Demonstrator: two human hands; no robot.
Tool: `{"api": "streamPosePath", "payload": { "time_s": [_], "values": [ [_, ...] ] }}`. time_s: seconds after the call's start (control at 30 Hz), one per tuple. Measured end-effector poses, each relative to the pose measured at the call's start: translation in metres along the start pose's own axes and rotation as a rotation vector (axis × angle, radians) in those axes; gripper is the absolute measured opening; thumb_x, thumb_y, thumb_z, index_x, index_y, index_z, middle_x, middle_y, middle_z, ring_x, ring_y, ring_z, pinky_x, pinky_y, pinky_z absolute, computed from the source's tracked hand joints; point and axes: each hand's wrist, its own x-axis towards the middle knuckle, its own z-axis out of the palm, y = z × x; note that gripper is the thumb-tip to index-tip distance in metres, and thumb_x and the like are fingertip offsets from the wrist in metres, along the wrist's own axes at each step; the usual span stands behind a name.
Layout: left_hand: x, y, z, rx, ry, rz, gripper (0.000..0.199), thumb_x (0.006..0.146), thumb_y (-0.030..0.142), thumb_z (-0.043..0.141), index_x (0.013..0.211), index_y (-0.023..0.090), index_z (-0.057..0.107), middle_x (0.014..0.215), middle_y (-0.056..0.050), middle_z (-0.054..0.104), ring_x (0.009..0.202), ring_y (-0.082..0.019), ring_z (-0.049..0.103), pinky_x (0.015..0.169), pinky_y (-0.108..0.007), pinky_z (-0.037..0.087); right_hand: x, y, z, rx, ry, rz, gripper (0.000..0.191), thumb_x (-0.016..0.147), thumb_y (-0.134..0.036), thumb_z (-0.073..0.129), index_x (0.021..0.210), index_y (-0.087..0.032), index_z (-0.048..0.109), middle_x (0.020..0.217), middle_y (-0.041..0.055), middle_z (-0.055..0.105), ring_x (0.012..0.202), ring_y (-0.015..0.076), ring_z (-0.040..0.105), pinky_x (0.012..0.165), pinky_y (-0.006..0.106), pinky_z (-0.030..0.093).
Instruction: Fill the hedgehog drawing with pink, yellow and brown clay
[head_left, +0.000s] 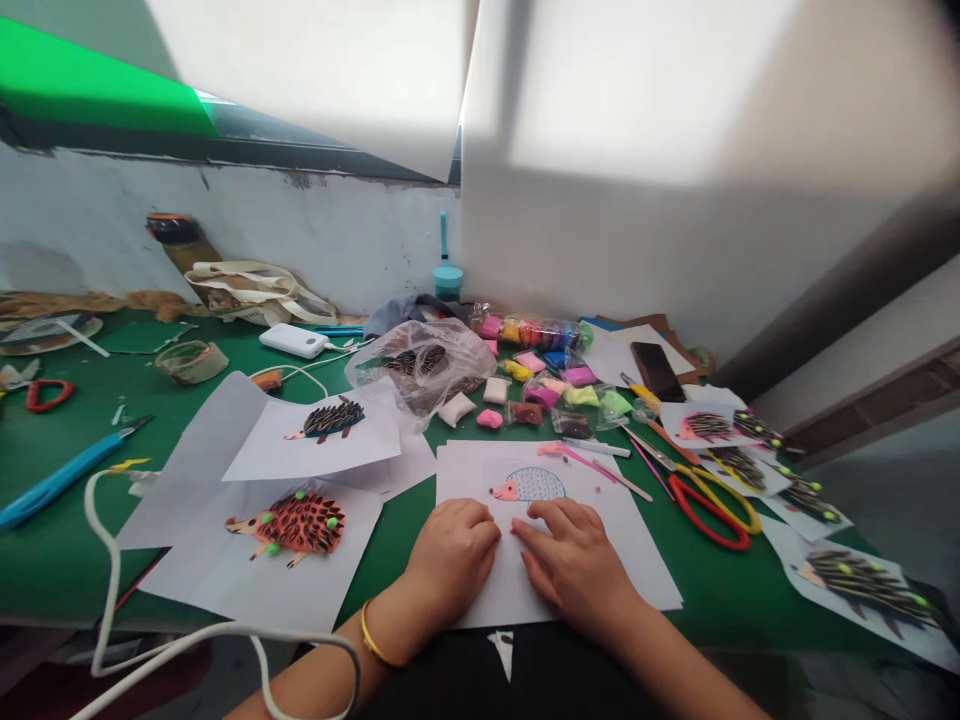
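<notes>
Close work at the hedgehog pic (532,485) on the white sheet (637,550).
Pic's just ahead of my grip, snout to the L; step's prob. fine work on its body, so next move calls for a light touch. My L hand (454,550) is curled inward (can't tell if it's gripping anything); R hand (577,555) looks loosely open, palm down, fingers bent, tips by the pic's lower edge, wrists angled in.

The left forearm (313,680) and right forearm (682,660) slant inward toward each other. The left hand (452,555) is back up, its fingers (482,535) curled close together; the right hand (581,560), also back up, bends its fingers loosely, thumb apart.
</notes>
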Motion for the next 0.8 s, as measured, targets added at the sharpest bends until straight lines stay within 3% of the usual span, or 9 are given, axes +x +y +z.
{"api": "streamPosePath", "payload": {
  "time_s": [0.1,0.23,0.63,0.8],
  "values": [
    [-0.0001,-0.0004,0.0014,0.012,0.012,-0.003,0.011,0.086,0.012,0.059,0.082,0.018,0.068,0.087,-0.005,0.066,0.088,-0.022,0.061,0.081,-0.039,0.049,0.0006,-0.0018,0.0008,0.000,-0.016,-0.044,0.032,0.089,-0.028,0.061,0.121,-0.030,0.064,0.118,0.0050,0.065,0.110,0.0240,0.052,0.095,0.039,0.033],
    [-0.0009,-0.0005,0.0012,0.005,-0.006,-0.006,0.011,0.086,0.013,0.059,0.084,0.019,0.069,0.087,-0.005,0.066,0.088,-0.021,0.061,0.081,-0.039,0.049,0.0042,-0.0026,0.0040,-0.049,-0.022,0.006,0.040,0.087,-0.030,0.063,0.127,-0.028,0.061,0.124,0.0064,0.063,0.113,0.0253,0.051,0.096,0.041,0.033],
    [0.0003,0.0003,-0.0003,-0.009,-0.021,-0.017,0.011,0.086,0.013,0.060,0.084,0.019,0.069,0.087,-0.005,0.066,0.087,-0.021,0.061,0.081,-0.039,0.049,0.0021,-0.0021,-0.0011,-0.030,-0.024,-0.015,0.039,0.087,-0.024,0.060,0.126,-0.027,0.063,0.123,0.0078,0.062,0.110,0.0251,0.052,0.096,0.041,0.036],
    [-0.0008,-0.0007,0.0003,-0.010,-0.011,-0.008,0.010,0.086,0.013,0.060,0.086,0.020,0.069,0.089,-0.005,0.066,0.089,-0.021,0.061,0.083,-0.039,0.048,0.0091,-0.0001,0.0008,-0.027,0.040,0.033,0.042,0.087,-0.022,0.058,0.128,-0.026,0.063,0.122,0.0091,0.062,0.111,0.0271,0.051,0.096,0.042,0.037]
  ]
}}
